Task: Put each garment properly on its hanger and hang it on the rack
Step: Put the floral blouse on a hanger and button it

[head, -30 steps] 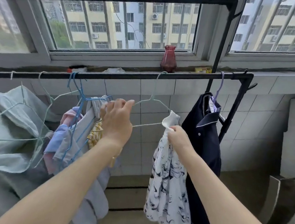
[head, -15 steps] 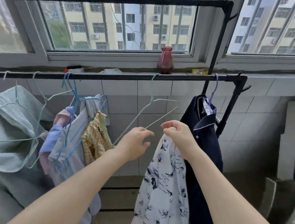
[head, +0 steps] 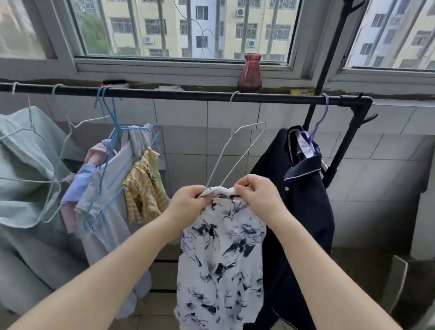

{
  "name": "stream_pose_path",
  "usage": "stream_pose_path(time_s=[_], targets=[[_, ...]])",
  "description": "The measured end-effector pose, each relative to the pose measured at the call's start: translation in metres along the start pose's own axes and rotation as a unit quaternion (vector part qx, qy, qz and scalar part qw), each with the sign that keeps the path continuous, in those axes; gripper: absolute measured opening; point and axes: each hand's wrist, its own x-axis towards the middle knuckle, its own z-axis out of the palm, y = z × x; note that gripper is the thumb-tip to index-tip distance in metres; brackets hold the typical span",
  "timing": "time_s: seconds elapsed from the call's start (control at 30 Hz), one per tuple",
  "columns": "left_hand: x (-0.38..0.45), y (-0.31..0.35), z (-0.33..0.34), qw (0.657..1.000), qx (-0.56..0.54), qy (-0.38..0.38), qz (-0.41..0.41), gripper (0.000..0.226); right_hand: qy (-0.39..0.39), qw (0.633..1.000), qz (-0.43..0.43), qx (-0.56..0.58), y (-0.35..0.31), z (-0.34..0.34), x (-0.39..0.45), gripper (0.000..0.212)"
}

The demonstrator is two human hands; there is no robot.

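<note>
A white garment with a dark floral print [head: 222, 268] hangs from both my hands below the black rack bar [head: 181, 96]. My left hand [head: 187, 202] pinches its top edge on the left and my right hand [head: 257, 198] grips the top edge on the right. A pale wire hanger [head: 235, 153] is hooked on the bar and tilted steeply, its low end reaching down to the garment's top between my hands. Whether that end is inside the cloth is hidden by my fingers.
A navy shirt [head: 296, 228] hangs on a purple hanger [head: 317, 122] at the rack's right end. Left of me hang blue hangers [head: 112, 152] with pale and yellow striped clothes [head: 144, 189] and a mint garment [head: 12, 168]. A red vase [head: 250, 73] stands on the sill.
My left hand came down off the hanger wire and joined my right hand at the garment's top edge. The hanger tipped from level to steeply tilted, its low end now at the cloth.
</note>
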Motion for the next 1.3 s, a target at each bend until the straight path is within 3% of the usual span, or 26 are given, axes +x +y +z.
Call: stream_pose_path(time_s=[0.07,0.13,0.17,0.27,0.33,0.4,0.47,0.6,0.7,0.77,0.83,0.93,1.0,1.03,1.17,1.23,1.3], targets=[[-0.005,-0.001,-0.01,0.998,-0.058,0.02,-0.031,0.049,0.064,0.996,-0.015,-0.059,0.005,0.012,-0.007,0.008],[-0.01,0.0,-0.018,0.991,-0.118,0.039,-0.05,0.044,0.092,0.993,-0.052,-0.047,0.0,0.022,-0.018,0.016],[-0.011,0.003,-0.022,0.988,-0.136,0.044,-0.054,0.038,0.053,0.996,-0.061,-0.037,-0.005,0.026,-0.025,0.02],[-0.014,0.008,-0.03,0.984,-0.164,0.046,-0.052,0.036,-0.175,0.979,-0.023,-0.101,-0.01,0.053,-0.04,0.028],[-0.018,0.011,-0.032,0.984,-0.168,0.04,-0.044,0.038,-0.2,0.975,-0.015,-0.098,-0.004,0.074,-0.044,0.025],[-0.018,0.01,-0.035,0.985,-0.159,0.058,-0.03,0.03,-0.156,0.987,-0.004,-0.028,-0.002,0.083,-0.044,0.022],[-0.018,0.003,-0.049,0.987,-0.112,0.112,-0.017,0.033,-0.116,0.993,-0.008,0.033,-0.009,0.082,-0.045,0.032],[-0.022,-0.025,-0.076,0.977,0.102,0.185,-0.002,0.048,-0.049,0.993,-0.044,0.1,-0.027,0.071,-0.047,0.042],[-0.033,-0.033,-0.075,0.956,0.238,0.174,-0.012,0.05,-0.043,0.982,-0.043,0.18,-0.045,0.073,-0.045,0.045],[-0.035,-0.041,-0.075,0.955,0.253,0.15,-0.036,0.043,-0.043,0.973,-0.016,0.228,-0.053,0.081,-0.043,0.043],[-0.038,-0.045,-0.075,0.979,0.158,0.123,-0.033,0.041,-0.035,0.966,0.023,0.254,-0.056,0.087,-0.04,0.038],[-0.051,-0.036,-0.076,0.999,-0.009,0.03,0.035,0.035,-0.015,0.964,0.049,0.262,-0.059,0.086,-0.031,0.036],[-0.055,-0.033,-0.078,0.998,0.037,-0.026,0.052,0.015,0.0,0.97,0.036,0.241,-0.063,0.082,-0.025,0.041],[-0.056,-0.033,-0.08,0.995,0.059,-0.034,0.066,0.015,0.008,0.973,0.032,0.23,-0.064,0.08,-0.023,0.043],[-0.051,-0.038,-0.098,0.996,-0.074,0.04,0.028,0.025,0.018,0.982,0.019,0.187,-0.063,0.075,-0.022,0.04],[-0.049,-0.033,-0.104,0.989,-0.124,0.081,-0.003,0.029,0.013,0.994,-0.007,0.109,-0.061,0.075,-0.025,0.038],[-0.047,-0.026,-0.103,0.985,-0.148,0.084,-0.027,0.027,0.028,0.998,-0.048,0.004,-0.061,0.078,-0.029,0.024]])
